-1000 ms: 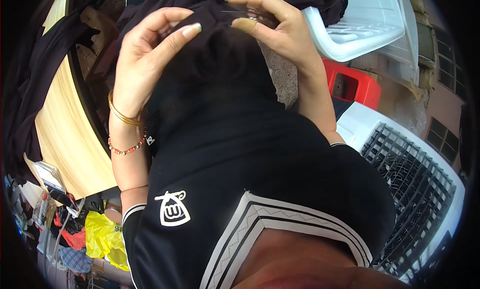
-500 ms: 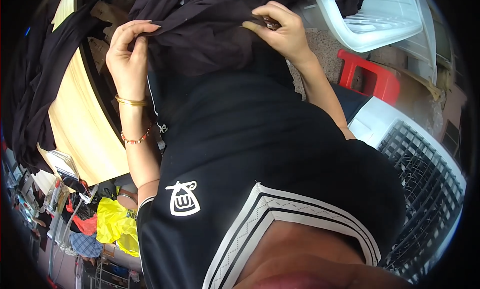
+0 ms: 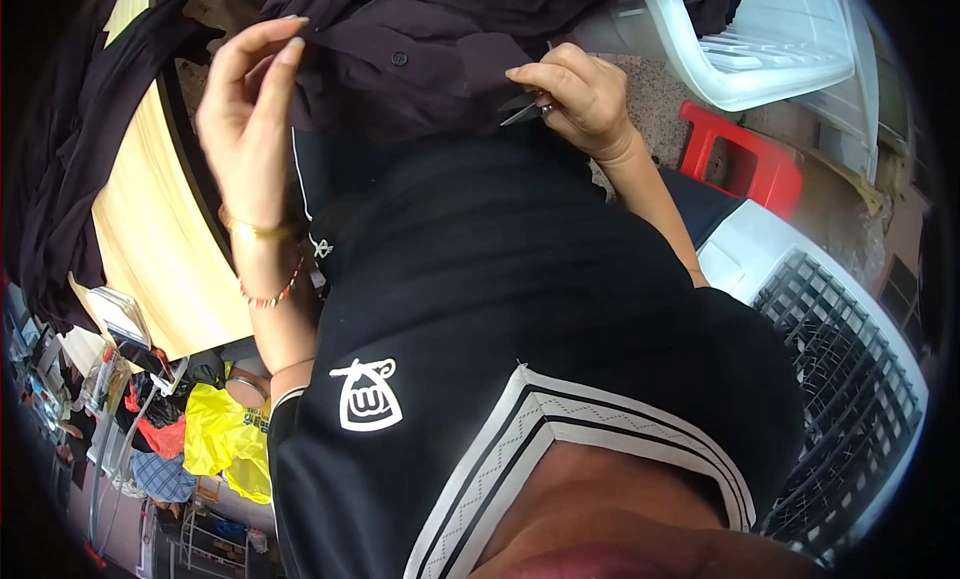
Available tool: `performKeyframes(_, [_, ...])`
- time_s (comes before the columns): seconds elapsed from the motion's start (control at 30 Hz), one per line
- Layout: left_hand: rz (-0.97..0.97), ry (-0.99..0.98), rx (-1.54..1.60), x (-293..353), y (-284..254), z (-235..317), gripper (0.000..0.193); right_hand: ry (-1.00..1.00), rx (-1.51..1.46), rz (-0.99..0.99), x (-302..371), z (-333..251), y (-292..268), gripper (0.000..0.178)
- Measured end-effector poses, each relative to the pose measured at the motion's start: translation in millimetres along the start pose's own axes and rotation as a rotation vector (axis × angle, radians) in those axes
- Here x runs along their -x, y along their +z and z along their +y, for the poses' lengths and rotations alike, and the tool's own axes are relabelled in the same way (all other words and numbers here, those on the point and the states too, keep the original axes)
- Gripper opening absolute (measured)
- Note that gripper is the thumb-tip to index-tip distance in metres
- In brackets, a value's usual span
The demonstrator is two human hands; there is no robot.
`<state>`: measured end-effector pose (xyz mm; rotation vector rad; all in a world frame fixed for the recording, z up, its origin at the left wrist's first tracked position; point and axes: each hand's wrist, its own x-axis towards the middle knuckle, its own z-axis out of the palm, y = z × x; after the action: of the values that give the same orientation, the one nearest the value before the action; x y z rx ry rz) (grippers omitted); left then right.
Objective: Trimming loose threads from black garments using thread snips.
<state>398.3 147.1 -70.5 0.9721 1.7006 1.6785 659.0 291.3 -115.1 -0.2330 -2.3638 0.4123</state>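
A dark garment (image 3: 440,74) with a round button (image 3: 400,59) lies across my lap, its placket facing up. My left hand (image 3: 248,119) is at the garment's left edge, thumb and forefinger brought near each other. Whether cloth or a thread is between those tips is too small to tell. On the garment's right side, my right hand (image 3: 585,94) is closed around small scissors (image 3: 520,112), their blades pointing left from under the curled fingers. Its thumb and forefinger lie by the garment's edge, and the palm is hidden.
To the left, more dark cloth (image 3: 70,179) hangs over a pale wooden table (image 3: 165,269). A white plastic chair (image 3: 690,69) with dark cloth on it stands at the upper right, near a red stool (image 3: 745,159). A yellow bag (image 3: 225,444) is at the lower left.
My left hand has risen slightly and its grip on the cloth has loosened. My right hand has turned, so the scissors now show. The garment has spread, revealing the button.
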Motion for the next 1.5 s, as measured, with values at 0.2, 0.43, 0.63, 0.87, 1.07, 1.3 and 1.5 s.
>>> performKeyframes(0.2, [-0.437,0.179,0.432,5.0,-38.6,81.6,0.039,0.023,0.042,-0.025,-4.0,-4.7,-6.6,0.042])
performKeyframes(0.43, [-0.857,0.299,0.952,42.2,-153.3,82.3,0.035,0.129,0.074,-0.071,1.6,-1.4,-7.7,0.032])
performKeyframes(0.63, [-0.87,0.542,0.962,24.2,-79.8,84.6,0.035,0.08,0.045,-0.044,-8.8,-8.0,1.5,0.017])
performKeyframes(0.87, [-0.901,0.684,0.879,11.3,-92.7,96.2,0.036,0.111,0.034,-0.049,-3.1,-10.1,-4.7,0.02])
performKeyframes(1.07, [-0.887,0.763,0.837,-4.9,-78.5,106.3,0.037,0.085,0.019,-0.031,-8.3,-7.5,2.2,0.023])
performKeyframes(1.3, [-0.881,0.839,0.793,-32.5,-42.7,131.0,0.038,0.095,-0.023,-0.031,-11.3,-7.5,0.5,0.024])
performKeyframes(1.5, [-0.866,0.916,0.739,-35.1,-69.2,127.9,0.039,0.124,-0.009,-0.064,-5.0,-8.0,-0.5,0.028])
